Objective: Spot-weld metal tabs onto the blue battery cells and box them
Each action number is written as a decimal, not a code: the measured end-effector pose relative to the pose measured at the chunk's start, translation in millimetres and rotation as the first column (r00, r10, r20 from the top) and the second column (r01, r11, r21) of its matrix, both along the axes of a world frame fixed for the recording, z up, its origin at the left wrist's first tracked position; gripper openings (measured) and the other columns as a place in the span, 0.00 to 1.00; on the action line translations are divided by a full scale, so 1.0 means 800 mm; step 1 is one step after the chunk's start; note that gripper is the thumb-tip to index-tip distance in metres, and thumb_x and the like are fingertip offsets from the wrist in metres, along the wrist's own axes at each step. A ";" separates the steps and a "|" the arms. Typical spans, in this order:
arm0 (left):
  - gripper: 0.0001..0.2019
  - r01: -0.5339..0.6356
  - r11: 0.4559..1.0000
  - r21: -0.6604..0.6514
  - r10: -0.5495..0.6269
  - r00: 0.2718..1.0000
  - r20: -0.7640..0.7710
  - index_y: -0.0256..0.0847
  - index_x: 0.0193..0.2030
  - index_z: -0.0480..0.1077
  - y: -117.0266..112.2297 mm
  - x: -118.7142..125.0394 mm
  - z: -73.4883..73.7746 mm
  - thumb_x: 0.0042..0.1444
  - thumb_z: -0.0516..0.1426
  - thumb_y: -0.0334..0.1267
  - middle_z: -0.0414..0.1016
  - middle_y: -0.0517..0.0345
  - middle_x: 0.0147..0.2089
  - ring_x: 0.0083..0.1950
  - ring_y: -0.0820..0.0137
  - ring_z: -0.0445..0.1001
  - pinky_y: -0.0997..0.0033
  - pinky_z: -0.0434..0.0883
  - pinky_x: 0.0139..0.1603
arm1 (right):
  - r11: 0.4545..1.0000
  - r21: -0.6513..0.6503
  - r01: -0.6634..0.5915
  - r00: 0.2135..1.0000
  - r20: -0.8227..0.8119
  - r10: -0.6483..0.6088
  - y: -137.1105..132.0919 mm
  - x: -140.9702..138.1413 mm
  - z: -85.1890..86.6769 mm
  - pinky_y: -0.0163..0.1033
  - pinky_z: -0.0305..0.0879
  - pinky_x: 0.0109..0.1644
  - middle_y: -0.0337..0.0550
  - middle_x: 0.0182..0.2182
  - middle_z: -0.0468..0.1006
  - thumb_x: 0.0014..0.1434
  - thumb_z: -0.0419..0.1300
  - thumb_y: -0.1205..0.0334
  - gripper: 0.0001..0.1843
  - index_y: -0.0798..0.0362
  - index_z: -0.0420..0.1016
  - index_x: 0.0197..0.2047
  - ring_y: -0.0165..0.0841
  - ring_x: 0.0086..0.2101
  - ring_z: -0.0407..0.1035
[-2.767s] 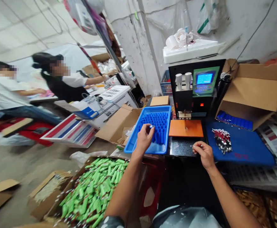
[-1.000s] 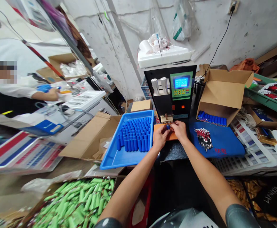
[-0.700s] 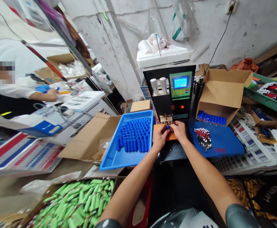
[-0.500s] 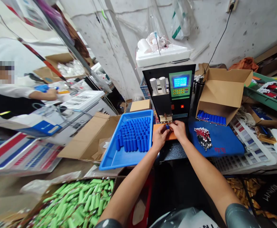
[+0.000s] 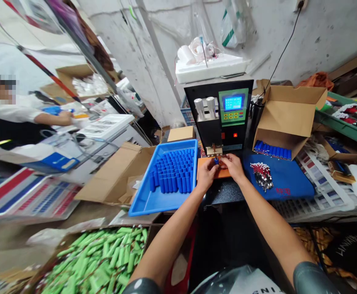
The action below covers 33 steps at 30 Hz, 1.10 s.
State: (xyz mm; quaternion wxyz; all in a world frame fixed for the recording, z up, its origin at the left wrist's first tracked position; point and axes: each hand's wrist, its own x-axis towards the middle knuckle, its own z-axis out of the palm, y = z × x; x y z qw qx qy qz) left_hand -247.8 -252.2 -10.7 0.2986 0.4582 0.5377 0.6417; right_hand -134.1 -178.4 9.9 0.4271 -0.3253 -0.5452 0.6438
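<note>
Under the electrode tips (image 5: 214, 149) of a black spot welder (image 5: 207, 130) stands a small blue battery cell (image 5: 216, 161). My left hand (image 5: 206, 175) is closed, its thumb and fingers pinching the cell from the left. On the cell's right is my right hand (image 5: 233, 167), fingers bent and drawn together near its top. Whatever those right fingers hold is too small to make out. Both hands rest at an orange block (image 5: 224, 173) in front of the welder. The welder's screen (image 5: 233, 103) is lit.
Left of the welder, a blue tray (image 5: 138, 206) holds many upright blue cells (image 5: 175, 167). On the right, red-and-black wire leads (image 5: 262, 175) lie on a blue mat (image 5: 295, 179), below an open carton (image 5: 282, 122). Green packs (image 5: 105, 257) fill a box lower left. A co-worker (image 5: 13, 114) sits far left.
My right hand has shifted slightly right and its fingers sit a little apart from the cell, which shows more clearly. My left hand stays on the cell.
</note>
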 end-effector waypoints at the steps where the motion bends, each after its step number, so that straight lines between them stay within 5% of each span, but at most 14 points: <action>1: 0.14 0.000 1.000 -0.004 0.000 1.000 -0.009 0.37 0.46 0.75 0.000 -0.001 -0.001 0.53 0.61 0.38 0.79 0.52 0.43 0.45 0.64 0.77 0.63 0.72 0.53 | 1.000 -0.018 -0.018 1.000 0.003 0.019 -0.001 0.005 0.000 0.34 0.68 0.29 0.39 0.26 0.75 0.46 0.64 0.51 0.16 0.54 0.72 0.32 0.32 0.27 0.70; 6: 0.12 -0.020 1.000 -0.017 0.019 0.998 -0.058 0.37 0.44 0.74 0.002 -0.003 -0.006 0.54 0.61 0.39 0.79 0.53 0.42 0.44 0.65 0.77 0.65 0.72 0.51 | 0.992 0.049 -0.120 0.982 0.156 0.111 -0.004 0.017 -0.009 0.31 0.56 0.19 0.35 0.19 0.70 0.46 0.65 0.50 0.16 0.54 0.70 0.30 0.27 0.17 0.61; 12: 0.15 -0.038 0.998 -0.055 0.034 0.996 -0.078 0.36 0.49 0.72 -0.005 -0.006 -0.007 0.55 0.59 0.37 0.78 0.49 0.46 0.45 0.64 0.77 0.63 0.75 0.48 | 0.980 0.120 -0.156 0.963 0.239 0.124 -0.003 0.013 -0.014 0.31 0.52 0.19 0.34 0.14 0.65 0.48 0.62 0.50 0.16 0.53 0.65 0.22 0.25 0.15 0.57; 16: 0.15 -0.194 0.979 -0.056 0.163 0.921 -0.353 0.38 0.49 0.73 -0.027 -0.006 -0.003 0.54 0.56 0.29 0.77 0.49 0.49 0.47 0.65 0.76 0.65 0.74 0.47 | 0.986 0.085 -0.147 0.970 0.206 0.127 -0.002 0.014 -0.013 0.31 0.51 0.18 0.33 0.13 0.64 0.47 0.63 0.49 0.17 0.54 0.67 0.22 0.25 0.14 0.56; 21: 0.11 -0.168 0.984 -0.054 0.112 0.833 -0.541 0.39 0.45 0.74 -0.048 0.009 0.005 0.56 0.57 0.33 0.78 0.52 0.41 0.38 0.68 0.76 0.69 0.73 0.39 | 0.989 0.037 -0.142 0.977 0.167 0.134 -0.003 0.013 -0.010 0.30 0.50 0.16 0.35 0.12 0.66 0.47 0.66 0.50 0.18 0.55 0.67 0.21 0.24 0.13 0.56; 33: 0.09 -0.213 0.973 -0.089 0.169 0.921 -0.351 0.39 0.36 0.77 -0.032 0.019 -0.010 0.58 0.58 0.41 0.79 0.55 0.32 0.33 0.69 0.75 0.71 0.71 0.37 | 0.975 0.029 -0.221 0.967 0.133 0.215 -0.005 0.021 -0.003 0.30 0.53 0.18 0.34 0.15 0.67 0.45 0.67 0.47 0.19 0.55 0.70 0.26 0.24 0.15 0.57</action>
